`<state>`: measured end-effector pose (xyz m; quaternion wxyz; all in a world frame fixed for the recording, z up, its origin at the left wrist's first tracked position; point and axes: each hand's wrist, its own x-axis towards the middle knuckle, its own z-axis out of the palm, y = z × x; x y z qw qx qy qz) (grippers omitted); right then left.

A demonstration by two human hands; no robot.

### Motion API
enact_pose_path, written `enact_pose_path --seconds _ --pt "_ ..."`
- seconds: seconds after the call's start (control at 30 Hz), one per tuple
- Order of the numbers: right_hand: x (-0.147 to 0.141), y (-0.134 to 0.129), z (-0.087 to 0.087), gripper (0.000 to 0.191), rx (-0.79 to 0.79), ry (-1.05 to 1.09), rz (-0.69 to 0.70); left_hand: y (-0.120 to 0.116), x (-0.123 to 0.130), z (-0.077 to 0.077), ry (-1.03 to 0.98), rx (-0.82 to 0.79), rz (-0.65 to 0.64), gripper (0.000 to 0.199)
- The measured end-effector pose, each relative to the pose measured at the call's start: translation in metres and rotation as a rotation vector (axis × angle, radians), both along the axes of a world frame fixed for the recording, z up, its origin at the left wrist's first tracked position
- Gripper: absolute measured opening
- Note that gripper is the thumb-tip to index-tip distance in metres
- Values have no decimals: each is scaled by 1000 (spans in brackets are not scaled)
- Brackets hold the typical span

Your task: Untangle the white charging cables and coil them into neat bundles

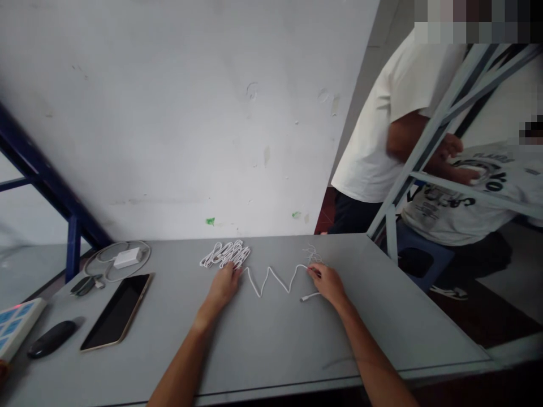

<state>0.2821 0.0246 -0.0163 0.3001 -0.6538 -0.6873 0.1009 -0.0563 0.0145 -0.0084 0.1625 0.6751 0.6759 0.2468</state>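
Observation:
A white cable [278, 276] lies in a zigzag on the grey table between my two hands. My left hand [227, 281] is closed on its left end, just below a folded bundle of white cables [223, 253]. With fingers pinched, my right hand [326, 281] holds the cable's right part. A white plug [304, 298] on a short length of cable sticks out to the left below my right hand. Behind that hand lie some thin white ties [313, 252], partly hidden by it.
On the grey table [263, 350], at the left, are a phone [117, 311], a black mouse [53, 339], a white adapter [127, 258] with a looped cable, and a power strip [19, 325]. A wall stands behind. Two people [369, 141] are beyond the right metal frame [424, 147].

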Motion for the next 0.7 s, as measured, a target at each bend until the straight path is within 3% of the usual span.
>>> enact_pose_path --seconds 0.17,0.37,0.5,0.7 --pt "14 -1 3 11 -101 -182 -253 8 -24 1 -244 82 236 35" --pt "27 -1 8 13 -171 -247 -429 10 -47 2 -242 66 438 36" --pt "28 -2 9 12 -183 -251 -479 11 -50 -1 -197 59 447 36" --pt "25 -1 9 11 -138 -229 -442 9 -50 -1 -201 53 341 34"
